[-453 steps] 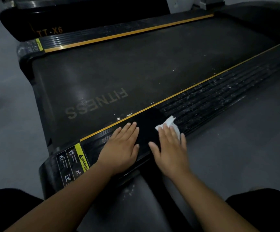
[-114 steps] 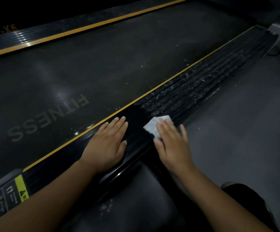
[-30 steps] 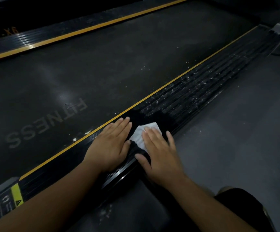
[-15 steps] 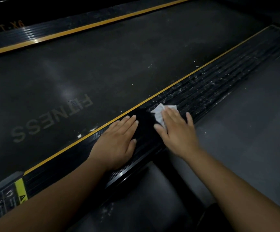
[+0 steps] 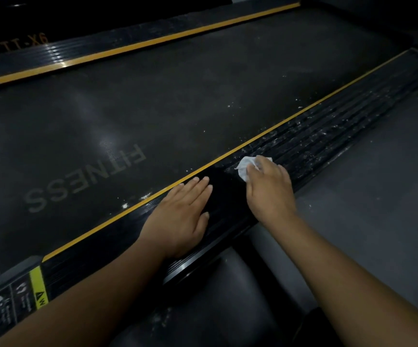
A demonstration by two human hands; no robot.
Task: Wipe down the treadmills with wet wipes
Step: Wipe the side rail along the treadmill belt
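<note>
A black treadmill lies in front of me, its belt (image 5: 178,101) printed with FITNESS. The near ribbed side rail (image 5: 328,131) has a yellow stripe along its inner edge and white dust on its far stretch. My left hand (image 5: 180,216) rests flat on the clean dark part of that rail, fingers straight. My right hand (image 5: 270,189) is a little farther along the rail, its fingers bent over a bunched white wet wipe (image 5: 245,166) and holding it down on the ribs at the edge of the dusty stretch.
A yellow warning label (image 5: 38,289) marks the rail's near end at lower left. The far side rail (image 5: 128,46) runs along the top, with a second machine marked TT-X6 behind it. Grey floor (image 5: 378,196) lies right of the rail.
My right hand has slid the wipe farther along the rail, away from my left hand, and its fingers now bend over the wipe. The left hand has stayed flat in place.
</note>
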